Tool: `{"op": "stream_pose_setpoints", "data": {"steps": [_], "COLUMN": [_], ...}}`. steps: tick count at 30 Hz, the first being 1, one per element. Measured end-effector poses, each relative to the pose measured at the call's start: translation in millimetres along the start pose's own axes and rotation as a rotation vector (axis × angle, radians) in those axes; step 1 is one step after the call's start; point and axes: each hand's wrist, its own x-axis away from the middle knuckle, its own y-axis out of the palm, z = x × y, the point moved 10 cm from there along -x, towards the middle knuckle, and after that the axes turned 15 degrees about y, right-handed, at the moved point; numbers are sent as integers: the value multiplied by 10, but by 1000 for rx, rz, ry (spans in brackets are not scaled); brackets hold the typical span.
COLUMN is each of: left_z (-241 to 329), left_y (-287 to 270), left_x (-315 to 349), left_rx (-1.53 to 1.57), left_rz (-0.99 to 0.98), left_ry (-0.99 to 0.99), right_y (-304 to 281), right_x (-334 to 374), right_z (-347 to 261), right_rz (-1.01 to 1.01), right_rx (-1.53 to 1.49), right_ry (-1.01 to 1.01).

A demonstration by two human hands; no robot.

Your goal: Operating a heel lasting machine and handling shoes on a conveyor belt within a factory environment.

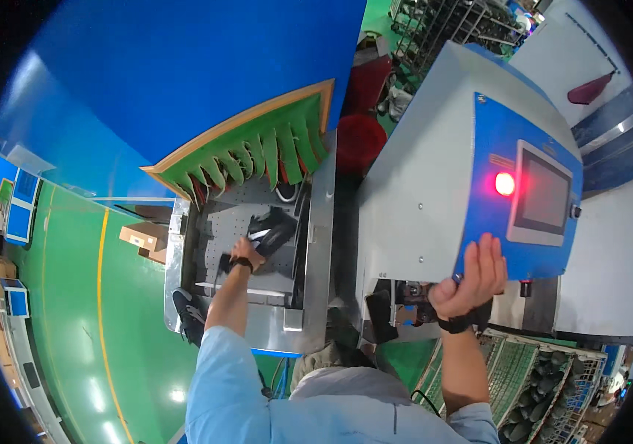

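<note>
My left hand (pixel 246 255) is closed around the heel end of a black shoe (pixel 273 228) with a white mark on its side. That shoe is over the perforated grey bed (pixel 222 214) of a metal-framed conveyor. My right hand (pixel 472 280) lies against the lower edge of a machine's blue front panel (pixel 483 200), fingers stretched out and pointing up. A small round knob or button (pixel 457 278) shows beside its thumb. Another dark shoe (pixel 287 192) sits farther in, by the green strip curtain (pixel 246 159). Dark bands circle both my wrists.
A black shoe (pixel 188 314) rests at the conveyor frame's left corner. On the machine are a glowing red lamp (pixel 504 183) and a dark screen (pixel 542 189). A cardboard box (pixel 145 240) stands at left on the green floor. Racks of dark pieces (pixel 538 392) fill the lower right.
</note>
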Motion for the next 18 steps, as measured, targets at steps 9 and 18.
{"op": "stream_pose_setpoints", "data": {"steps": [9, 18], "left_z": [1330, 3020], "left_y": [-340, -241], "left_x": [2760, 4401], "left_rx": [1072, 1731], "left_rz": [399, 49], "left_ry": [245, 749], "right_y": [-504, -492], "right_x": [476, 1232], "right_z": [-154, 371], "right_rz": [-350, -1299], "right_rx": [-421, -1549], "right_ry": [241, 904]}}
